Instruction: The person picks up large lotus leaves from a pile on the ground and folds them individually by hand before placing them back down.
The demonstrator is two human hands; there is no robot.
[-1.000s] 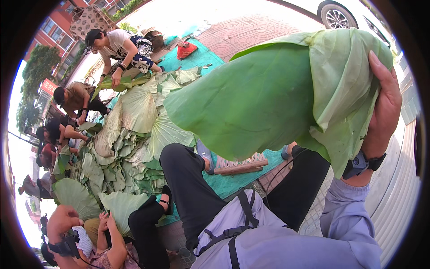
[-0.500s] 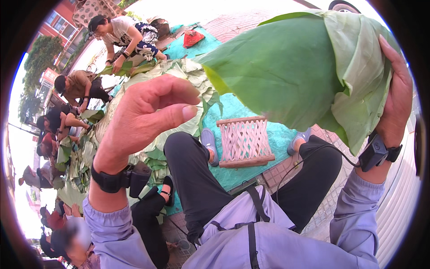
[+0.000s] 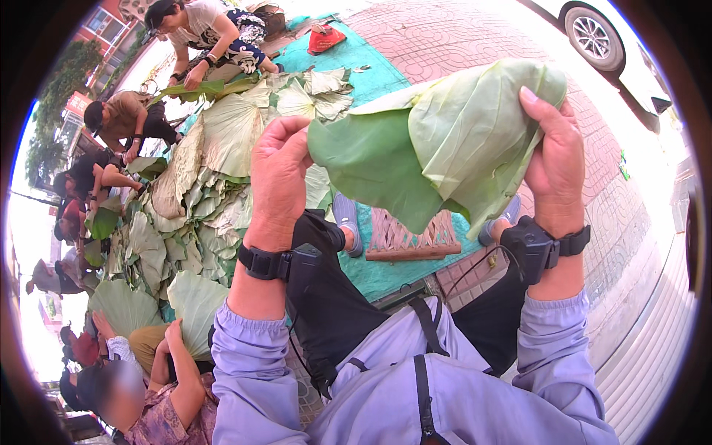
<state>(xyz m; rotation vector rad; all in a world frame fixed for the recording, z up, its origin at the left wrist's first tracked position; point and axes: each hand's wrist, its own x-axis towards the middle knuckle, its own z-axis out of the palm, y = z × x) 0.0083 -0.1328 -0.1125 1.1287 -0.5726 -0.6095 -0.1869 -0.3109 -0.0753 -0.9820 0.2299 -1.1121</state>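
Observation:
A large green lotus leaf (image 3: pixel 475 141), partly folded over with its pale underside outward, is held up between my hands above my knees. At its left edge my left hand (image 3: pixel 278 178) is closed in a pinch, thumb against fingers. My right hand (image 3: pixel 555 156) grips the folded right end, its thumb on the near face and the other fingers partly hidden behind. Below the leaf, a low folding stool (image 3: pixel 415 241) with a woven strap seat stands between my feet, partly covered from sight.
To the left spreads a big heap of lotus leaves (image 3: pixel 200 215) on a turquoise tarp (image 3: pixel 371 59). Several people work along it, one (image 3: pixel 159 400) close at lower left. A red bag (image 3: pixel 324 38) lies at the far side. A parked car's wheel (image 3: pixel 593 38) shows at upper right.
My left hand, earlier curled and apart from the leaf, now pinches its left edge. My right hand has brought the leaf lower and leftward, and more of its pale side shows.

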